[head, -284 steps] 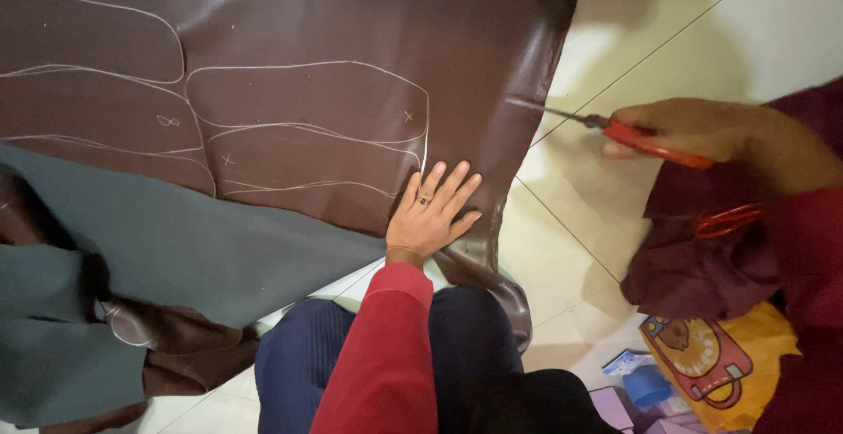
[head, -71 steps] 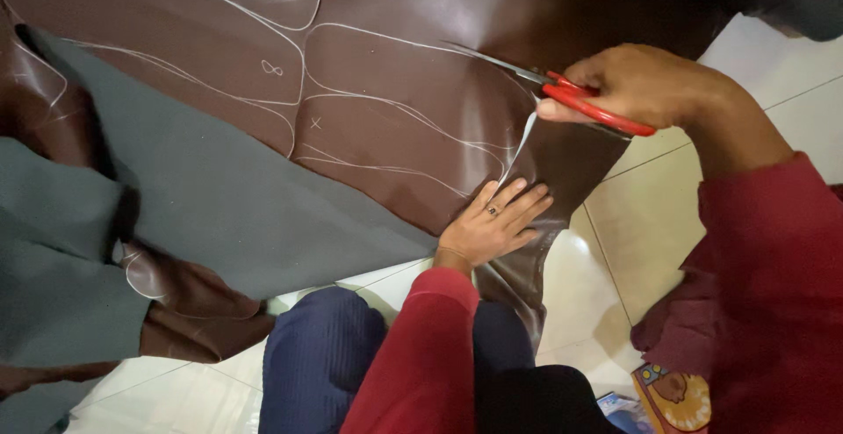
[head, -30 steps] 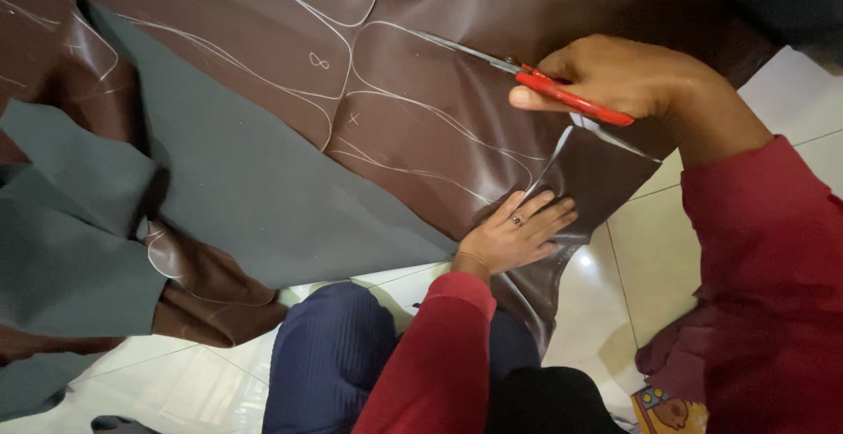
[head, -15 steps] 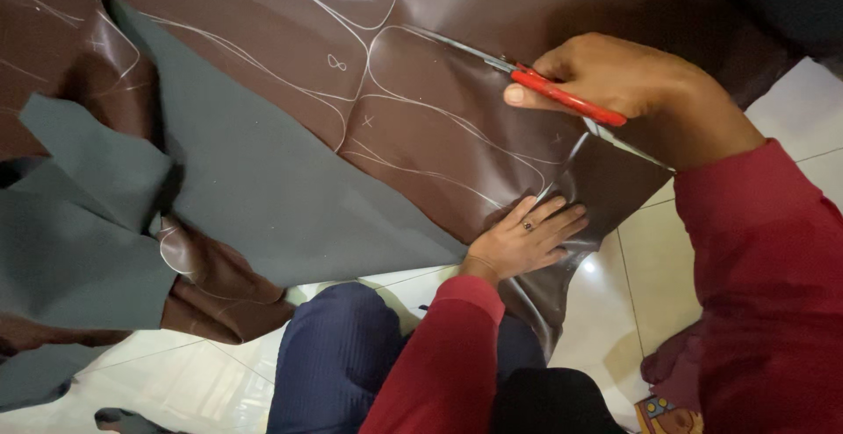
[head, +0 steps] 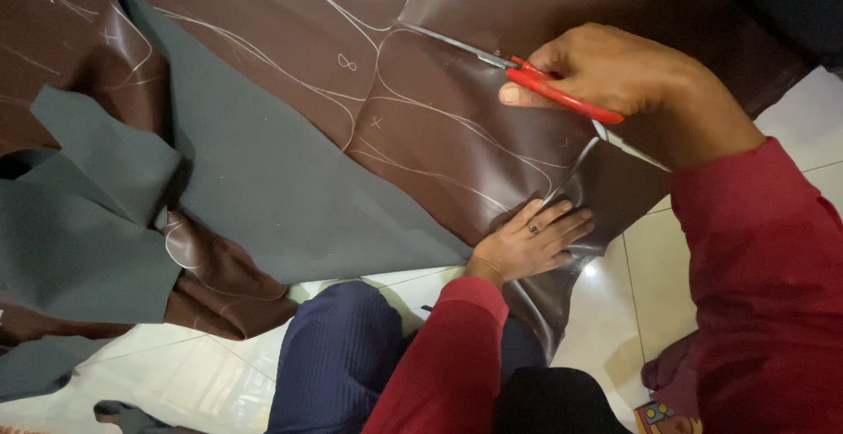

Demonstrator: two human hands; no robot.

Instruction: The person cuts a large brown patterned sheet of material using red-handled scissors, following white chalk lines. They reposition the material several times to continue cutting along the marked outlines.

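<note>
Scissors (head: 562, 96) clenched in my right hand (head: 615, 70) could have strayed off the chalk line (head: 457, 127) if the brown leather (head: 439, 162) slid under my flat, empty left hand (head: 527, 241).

Glossy pale floor tiles (head: 632, 320) (thin grout lines) reflecting light.

The red-handled scissors (head: 527, 74) have been brought by the right hand (head: 623, 74) from over the tiled floor (head: 615, 311) onto the brown leather sheet (head: 457, 127). A cut has been opened along the chalk outline, and the left hand (head: 531, 241) has been shifted beside it.
</note>
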